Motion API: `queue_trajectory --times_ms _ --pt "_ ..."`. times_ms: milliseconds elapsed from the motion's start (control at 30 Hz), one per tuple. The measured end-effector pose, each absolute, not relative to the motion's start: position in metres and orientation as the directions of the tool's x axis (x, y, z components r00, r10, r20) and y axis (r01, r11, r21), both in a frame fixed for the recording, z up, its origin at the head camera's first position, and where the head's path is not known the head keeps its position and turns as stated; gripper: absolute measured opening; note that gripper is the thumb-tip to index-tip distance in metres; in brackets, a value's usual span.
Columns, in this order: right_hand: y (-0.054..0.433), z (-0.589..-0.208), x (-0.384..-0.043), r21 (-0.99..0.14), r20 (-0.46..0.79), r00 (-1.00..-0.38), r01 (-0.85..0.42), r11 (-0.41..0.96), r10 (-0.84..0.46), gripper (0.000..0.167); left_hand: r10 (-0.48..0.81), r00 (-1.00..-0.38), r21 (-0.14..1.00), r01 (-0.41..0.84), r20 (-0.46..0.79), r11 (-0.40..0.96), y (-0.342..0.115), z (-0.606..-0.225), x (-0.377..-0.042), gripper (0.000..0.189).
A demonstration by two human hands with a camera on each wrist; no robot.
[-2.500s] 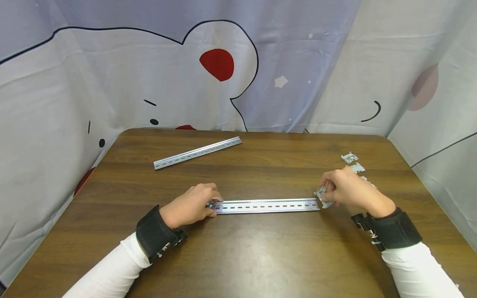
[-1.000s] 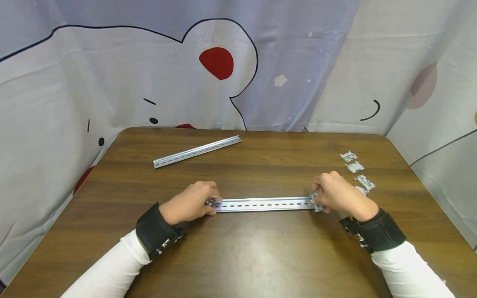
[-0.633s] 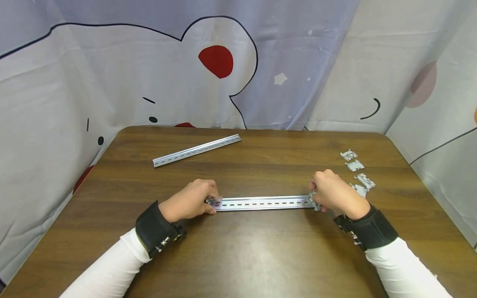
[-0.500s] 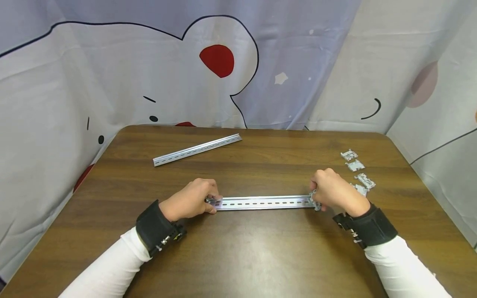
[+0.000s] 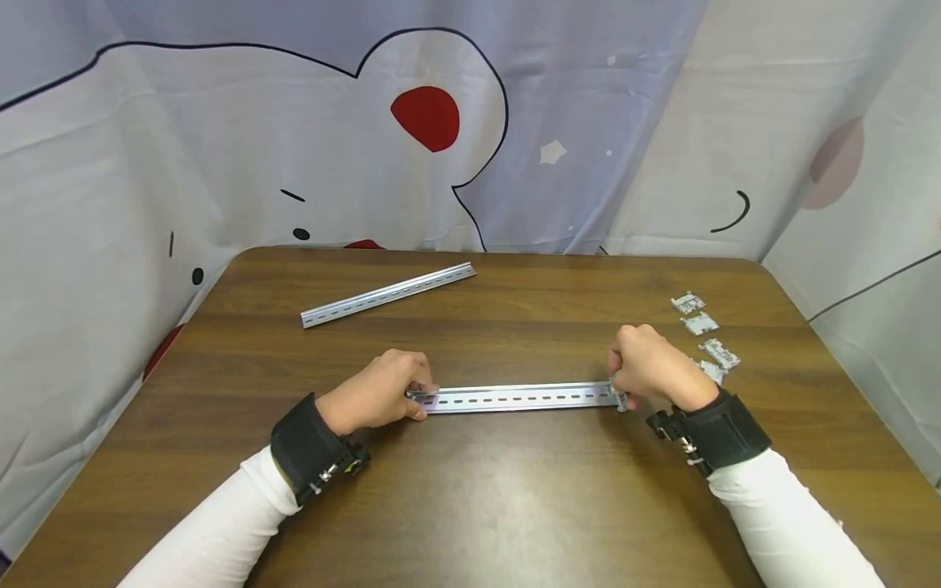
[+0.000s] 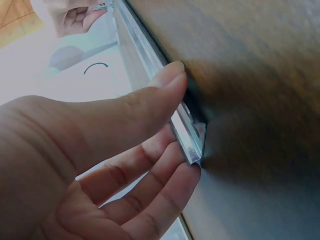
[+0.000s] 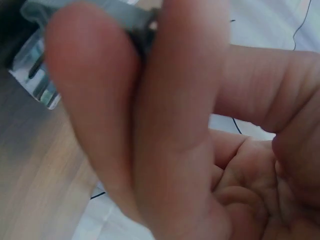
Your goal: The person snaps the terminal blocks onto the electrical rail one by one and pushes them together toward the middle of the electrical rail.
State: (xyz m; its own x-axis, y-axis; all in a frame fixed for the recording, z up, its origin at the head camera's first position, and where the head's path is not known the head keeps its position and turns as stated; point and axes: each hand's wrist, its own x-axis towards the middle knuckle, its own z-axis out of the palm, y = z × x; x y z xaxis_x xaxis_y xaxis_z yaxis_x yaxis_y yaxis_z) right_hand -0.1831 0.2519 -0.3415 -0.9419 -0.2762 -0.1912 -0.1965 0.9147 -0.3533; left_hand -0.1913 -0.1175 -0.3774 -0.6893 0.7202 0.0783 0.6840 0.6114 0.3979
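A silver slotted DIN rail [image 5: 515,398] lies crosswise on the wooden table. My left hand [image 5: 378,392] grips its left end; the left wrist view shows the thumb [image 6: 170,80] over one side of the rail and fingers along the other. At the rail's right end my right hand [image 5: 657,366] pinches a thin grey terminal block [image 5: 618,398], which stands across the rail. Close up in the right wrist view, the terminal block [image 7: 122,16] sits above the rail's cut end [image 7: 32,70], largely hidden behind the fingers.
Farther back on the left, a second slotted rail [image 5: 388,295] lies at a slant. Several more grey terminal blocks [image 5: 720,354] lie flat in a loose row beyond my right hand. A printed curtain [image 5: 294,147] hangs behind the table's far edge [image 5: 544,256].
My right hand has brought the terminal block leftward from just past the rail's end onto that end, and its wrist has since shifted slightly further left. My left hand keeps its grip.
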Motion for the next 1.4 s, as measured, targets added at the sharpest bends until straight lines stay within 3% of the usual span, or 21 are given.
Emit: queue_trajectory --times_ms 433,700,933,1100,1400 --pt "0.249 -0.341 -0.192 -0.311 -0.272 -0.923 -0.182 0.933 -0.271 0.019 0.718 -0.694 0.374 0.680 0.050 0.631 -0.114 -0.374 -0.188 0.019" --pt "0.256 -0.339 -0.191 -0.346 -0.298 -0.916 -0.159 0.925 -0.269 0.008 0.701 -0.711 0.375 0.666 0.056 0.645 -0.113 -0.376 -0.187 0.017" --pt "0.263 -0.337 -0.190 -0.499 -0.363 -0.885 -0.080 0.863 -0.292 0.015 0.695 -0.717 0.365 0.663 0.059 0.653 -0.115 -0.378 -0.187 0.016" --pt "0.274 -0.333 -0.189 -0.569 -0.367 -0.857 -0.100 0.816 -0.361 0.027 0.690 -0.722 0.378 0.655 0.057 0.654 -0.116 -0.379 -0.187 0.017" --pt "0.295 -0.334 -0.197 -0.726 -0.426 -0.768 -0.025 0.687 -0.478 0.040 0.689 -0.723 0.394 0.648 0.049 0.652 -0.116 -0.378 -0.188 0.016"
